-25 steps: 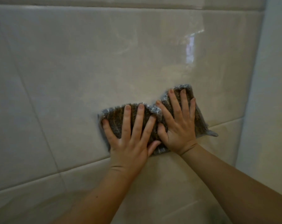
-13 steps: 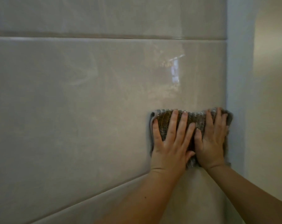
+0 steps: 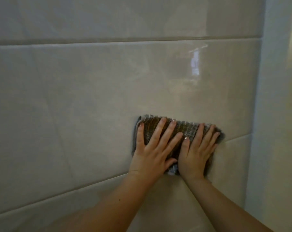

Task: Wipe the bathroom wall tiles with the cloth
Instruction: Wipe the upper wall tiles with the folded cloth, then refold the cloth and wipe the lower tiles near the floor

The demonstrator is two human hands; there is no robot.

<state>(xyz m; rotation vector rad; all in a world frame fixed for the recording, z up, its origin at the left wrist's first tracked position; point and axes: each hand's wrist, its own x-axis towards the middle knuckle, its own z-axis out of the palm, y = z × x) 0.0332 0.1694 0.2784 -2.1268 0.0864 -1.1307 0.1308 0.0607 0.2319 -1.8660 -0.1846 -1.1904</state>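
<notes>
Beige glazed tiles [image 3: 91, 106] fill nearly your whole view. They are big oblong ones, with one grout line [image 3: 108, 42] running across at 12 o'clock and another slanting from 8 o'clock up towards 3. A paler side wall [image 3: 275, 114] closes the corner at 3 o'clock.

The cloth [image 3: 185, 127], a brown weave with a grey edge, lies flat on the tile at about 4 o'clock from centre. It is near the corner but apart from it, and its lower edge sits about at the slanting grout line. Your left grip [image 3: 152, 151] and right grip [image 3: 196, 154] lie side by side on it, fingers straight and spread, palms pressing it to the wall. Neither pinches it.

How much is already wiped is hard to judge. The glaze shows a bright reflection [image 3: 195, 64] at 1 o'clock and faint cloudy patches, but no plain dirt or wet track. You look mid-stroke, and the tiles towards 9 and 12 o'clock, and those below, are likely still to do.
</notes>
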